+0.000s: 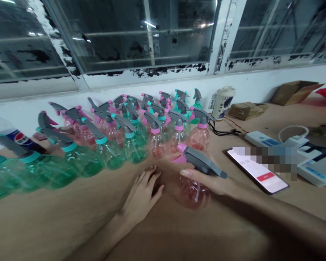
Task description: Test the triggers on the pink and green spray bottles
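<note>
My right hand point(206, 179) is closed around the neck of a pink spray bottle point(195, 195) with a grey and pink trigger head. The bottle stands roughly upright at the table's middle, its nozzle pointing away to the left. To its left, my left hand point(141, 192) lies on the brown tabletop point(97, 214) with fingers spread and nothing in them. Beyond both hands are rows of spray bottles: green ones point(110, 154) with teal collars and pink ones point(155, 143) with pink collars.
A lit phone point(258, 170) lies right of my right hand, near a white power strip point(263, 139). Behind stand a printed cup point(223, 103), flattened cardboard point(247, 110) and an open carton point(296, 91). A Pepsi bottle point(21, 139) is at far left. Windows line the wall.
</note>
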`<state>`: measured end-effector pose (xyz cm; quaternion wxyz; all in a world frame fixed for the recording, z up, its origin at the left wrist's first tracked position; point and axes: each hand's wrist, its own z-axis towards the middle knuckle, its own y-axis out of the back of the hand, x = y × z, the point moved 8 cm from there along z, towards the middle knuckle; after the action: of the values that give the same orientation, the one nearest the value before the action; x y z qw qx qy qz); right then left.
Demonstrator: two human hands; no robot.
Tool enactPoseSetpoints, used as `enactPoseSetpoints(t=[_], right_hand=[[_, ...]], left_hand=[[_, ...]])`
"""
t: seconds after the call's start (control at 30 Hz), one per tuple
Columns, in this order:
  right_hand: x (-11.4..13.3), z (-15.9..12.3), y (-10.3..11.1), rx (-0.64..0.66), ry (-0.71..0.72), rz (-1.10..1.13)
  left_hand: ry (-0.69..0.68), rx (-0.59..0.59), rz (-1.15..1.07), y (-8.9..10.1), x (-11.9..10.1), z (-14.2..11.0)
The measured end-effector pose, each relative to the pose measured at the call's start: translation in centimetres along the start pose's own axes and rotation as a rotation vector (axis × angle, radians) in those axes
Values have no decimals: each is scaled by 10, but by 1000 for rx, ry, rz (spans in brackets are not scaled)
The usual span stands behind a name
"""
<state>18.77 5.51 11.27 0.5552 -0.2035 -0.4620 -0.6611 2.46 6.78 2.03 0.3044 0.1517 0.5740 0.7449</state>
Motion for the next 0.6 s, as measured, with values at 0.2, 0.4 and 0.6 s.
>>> enactPoseSetpoints(t=[0.2,0.4,0.6], right_hand=[[-17,-14,2,-25,-94,25],[-12,-26,10,-152,-174,-126],[-4,-35,12,-122,-179,-215]], left_hand=[[-1,-12,-19,0,1,1],[0,-25,-26,-1,1,3],[0,-30,-24,-1,2,3]])
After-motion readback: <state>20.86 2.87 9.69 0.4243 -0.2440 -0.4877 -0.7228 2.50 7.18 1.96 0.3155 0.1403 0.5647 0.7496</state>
